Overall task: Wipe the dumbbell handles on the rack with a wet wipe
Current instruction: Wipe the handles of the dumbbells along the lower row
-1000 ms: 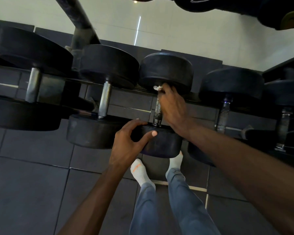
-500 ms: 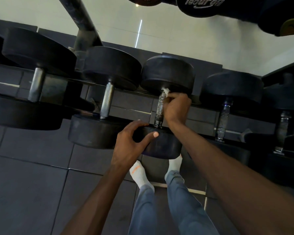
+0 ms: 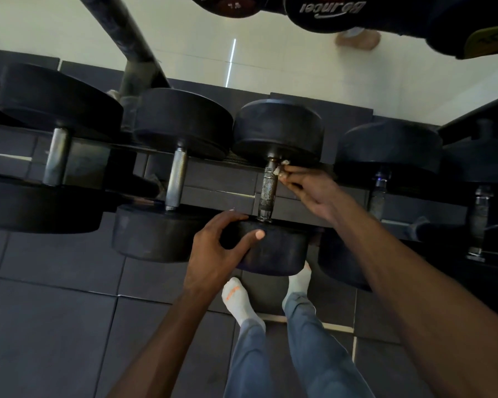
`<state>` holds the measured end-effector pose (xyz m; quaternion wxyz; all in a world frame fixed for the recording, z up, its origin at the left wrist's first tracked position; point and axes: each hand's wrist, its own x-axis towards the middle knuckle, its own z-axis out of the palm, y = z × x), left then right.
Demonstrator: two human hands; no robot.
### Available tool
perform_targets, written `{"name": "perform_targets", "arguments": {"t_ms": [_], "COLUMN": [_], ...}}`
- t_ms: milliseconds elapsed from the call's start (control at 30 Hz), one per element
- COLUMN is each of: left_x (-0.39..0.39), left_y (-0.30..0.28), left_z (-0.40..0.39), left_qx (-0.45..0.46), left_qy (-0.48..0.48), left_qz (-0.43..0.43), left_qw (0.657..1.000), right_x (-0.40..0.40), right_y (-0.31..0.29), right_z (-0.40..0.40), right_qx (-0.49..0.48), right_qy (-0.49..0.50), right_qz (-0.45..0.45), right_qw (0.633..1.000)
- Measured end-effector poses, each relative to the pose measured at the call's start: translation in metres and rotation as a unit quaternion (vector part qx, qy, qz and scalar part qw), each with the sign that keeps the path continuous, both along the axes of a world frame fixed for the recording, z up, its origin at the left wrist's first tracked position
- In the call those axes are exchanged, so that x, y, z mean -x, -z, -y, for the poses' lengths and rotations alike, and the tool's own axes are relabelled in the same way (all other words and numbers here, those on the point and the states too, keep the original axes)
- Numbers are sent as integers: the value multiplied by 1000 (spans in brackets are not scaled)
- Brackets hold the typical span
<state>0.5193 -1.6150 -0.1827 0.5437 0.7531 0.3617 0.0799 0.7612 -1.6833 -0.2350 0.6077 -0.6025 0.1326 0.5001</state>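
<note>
1. The floor (image 3: 55, 326) is laid with dark rubber tiles; a pale wall (image 3: 69, 33) rises behind the rack (image 3: 222, 179), whose black rails run from 9 to 3 o'clock across the view.
2. Black round-headed dumbbells sit in a row on the rack; the middle dumbbell (image 3: 279, 130) has a knurled steel handle (image 3: 268, 188) running from 12 to 6 o'clock.
3. The right hand (image 3: 311, 191) lies at 3 o'clock of that handle, its fingertips pinching a small white wet wipe (image 3: 281, 168) against the handle's upper end, just below the far head.
4. The left hand (image 3: 216, 251) rests at 7 o'clock of the handle, fingers and thumb curled round the edge of the near head (image 3: 279, 254).
5. Jeans-clad legs (image 3: 270, 354) and white socks (image 3: 237, 300) stand on the floor below the rack.
6. Most of the wipe is hidden by the fingers. Weights on an upper tier at 12 to 2 o'clock are cut off by the frame, and the dumbbells at 3 o'clock are dim and hard to make out.
</note>
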Motion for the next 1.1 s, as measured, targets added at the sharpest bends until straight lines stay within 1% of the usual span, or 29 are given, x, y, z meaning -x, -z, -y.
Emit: {"name": "perform_targets", "arguments": {"t_ms": [100, 167, 233, 333, 467, 533, 667, 767, 867, 967, 1033, 1100], "left_x": [-2, -2, -3, -2, -3, -2, -2, -3, -3, -2, -2, -2], "left_y": [-2, -3, -1, 1, 2, 1, 1, 1, 1, 4, 4, 3], "left_z": [1, 1, 1, 1, 2, 2, 1, 2, 1, 2, 1, 0], "left_qx": [-3, -5, -6, -7, -6, -5, -7, -5, -9, -10, -11, -11], "left_qy": [4, 2, 0, -4, 0, 0, -2, -8, 3, -5, -7, 0], "left_qz": [3, 5, 8, 7, 3, 2, -1, 3, 6, -3, -11, -18], "left_qw": [1000, 1000, 1000, 1000, 1000, 1000, 1000, 1000, 1000, 1000, 1000, 1000], "right_x": [-3, -4, -2, 4, 4, 2, -1, 3, 8, 10, 9, 6], "right_y": [4, 18, 28, 30, 31, 32, 34, 43, 43, 41, 42, 44], "right_z": [-9, -21, -31, -36, -26, -18, -5, -10, -22, -28, -26, -19], "right_qx": [11, 41, 54, 12, -17, -26, -75, -67, -77, -102, -110, -92], "right_qy": [13, 31, 45, 49, 37, 53, 92, 93, 85, 112, 105, 95], "right_qz": [14, -12, -58, -114, -102, -103, -121, -117, -158, -197, -190, -161], "right_qw": [1000, 999, 996, 992, 994, 993, 985, 987, 981, 969, 970, 978]}}
